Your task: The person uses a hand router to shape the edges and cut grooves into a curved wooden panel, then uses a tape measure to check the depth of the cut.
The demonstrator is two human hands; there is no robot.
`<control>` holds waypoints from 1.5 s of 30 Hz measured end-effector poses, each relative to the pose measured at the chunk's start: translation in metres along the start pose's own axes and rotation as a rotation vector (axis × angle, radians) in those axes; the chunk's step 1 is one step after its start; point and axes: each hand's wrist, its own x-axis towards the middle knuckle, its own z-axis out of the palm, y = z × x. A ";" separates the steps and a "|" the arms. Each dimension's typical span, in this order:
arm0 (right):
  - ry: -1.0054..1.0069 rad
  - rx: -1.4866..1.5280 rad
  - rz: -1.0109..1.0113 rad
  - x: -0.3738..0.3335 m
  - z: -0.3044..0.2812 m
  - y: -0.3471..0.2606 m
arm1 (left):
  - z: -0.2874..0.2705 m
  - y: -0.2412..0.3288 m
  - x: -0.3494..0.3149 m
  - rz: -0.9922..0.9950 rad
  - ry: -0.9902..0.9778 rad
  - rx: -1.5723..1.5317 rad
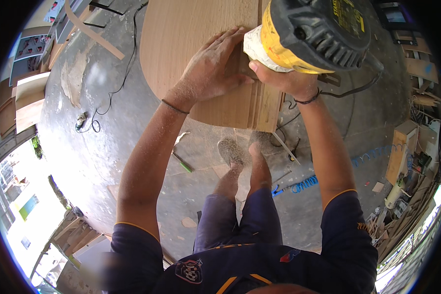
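Both hands were busy: left hand [211, 68] spread flat on the rounded wooden panel [191, 44], right hand [279, 78] at three o'clock gripping the yellow-and-black router [313, 32], edge apparently unfinished.

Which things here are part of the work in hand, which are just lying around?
In use:
- left hand, pressed flat on the rounded wooden panel
- right hand, gripping the yellow and black power tool

Lying about:
- blue coiled hose
- green-handled tool
- loose black cable
- wood offcuts
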 end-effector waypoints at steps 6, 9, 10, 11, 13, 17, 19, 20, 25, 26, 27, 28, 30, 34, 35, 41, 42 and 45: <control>0.001 0.044 -0.051 0.008 -0.002 0.008 | -0.002 -0.005 0.008 0.030 0.030 0.004; -0.010 0.138 -0.024 0.010 -0.003 0.011 | -0.003 -0.006 0.014 0.026 0.023 -0.016; -0.026 0.138 -0.015 0.009 -0.004 0.015 | -0.004 -0.006 0.016 0.023 0.017 -0.028; -0.042 0.137 -0.007 0.009 -0.006 0.016 | -0.004 -0.006 0.017 0.028 0.028 -0.042; 0.007 0.187 -0.004 0.009 0.000 0.016 | -0.003 -0.009 0.014 0.024 0.049 -0.067; -0.038 0.099 0.007 0.010 -0.002 0.008 | 0.002 -0.006 0.009 0.044 0.144 -0.046; 0.061 0.151 0.106 0.008 0.001 0.006 | 0.001 -0.004 0.009 0.047 0.159 -0.040; 0.050 0.150 0.103 0.009 0.001 0.004 | 0.000 -0.005 0.010 0.061 0.153 -0.038; 0.025 0.246 0.142 0.004 0.000 -0.007 | 0.005 -0.007 0.000 0.073 0.177 0.019; -0.018 0.264 0.142 0.003 0.000 -0.009 | 0.007 -0.009 -0.003 0.087 0.193 0.035; -0.038 0.229 0.121 0.003 0.000 -0.011 | 0.008 -0.008 -0.005 0.068 0.193 0.048; -0.057 0.194 0.100 0.004 0.001 -0.013 | 0.009 -0.006 -0.007 0.049 0.193 0.061; -0.080 0.187 0.093 0.004 0.001 -0.015 | 0.010 -0.005 -0.009 0.035 0.195 0.071; -0.085 0.219 0.121 -0.001 0.000 -0.018 | 0.008 -0.001 -0.012 0.037 0.181 0.040; -0.098 0.219 0.128 -0.003 -0.002 -0.020 | 0.008 0.001 -0.013 0.034 0.170 0.028; -0.218 0.156 0.101 -0.011 -0.005 -0.019 | 0.007 0.008 -0.021 0.015 0.158 -0.022; -0.244 0.142 0.095 -0.015 -0.005 -0.022 | 0.008 0.009 -0.023 0.010 0.156 -0.022; -0.226 0.202 0.190 -0.024 -0.003 -0.028 | 0.010 0.009 -0.029 -0.003 0.141 -0.027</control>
